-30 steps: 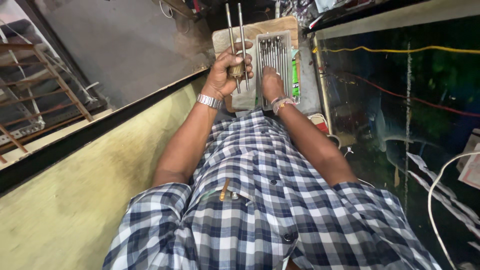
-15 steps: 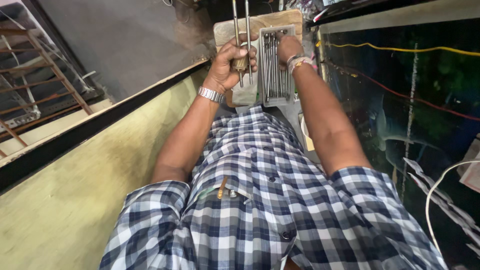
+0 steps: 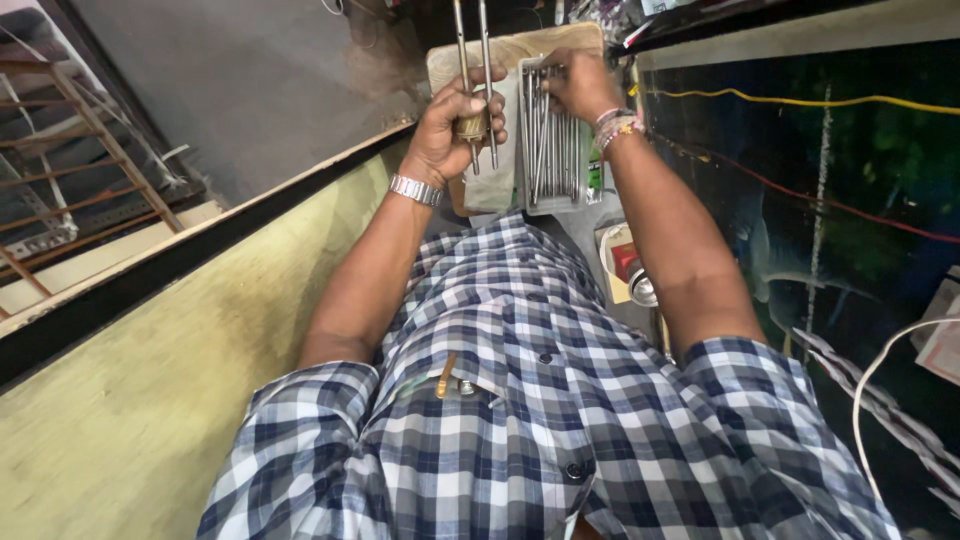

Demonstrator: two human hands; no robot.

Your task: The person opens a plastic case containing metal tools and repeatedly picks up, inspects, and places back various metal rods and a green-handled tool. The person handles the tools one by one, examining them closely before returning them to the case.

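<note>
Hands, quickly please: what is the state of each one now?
Left hand: closed, holding two metal rods with a brass fitting.
Right hand: fingers bent over thin rods in the tray; grip cannot be told.

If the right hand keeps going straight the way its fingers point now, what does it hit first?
The right hand already lies over the top end of the tray of metal rods, fingers toward the left hand. Going on, it would likely meet the two long rods held there, though depth is unclear.
</note>
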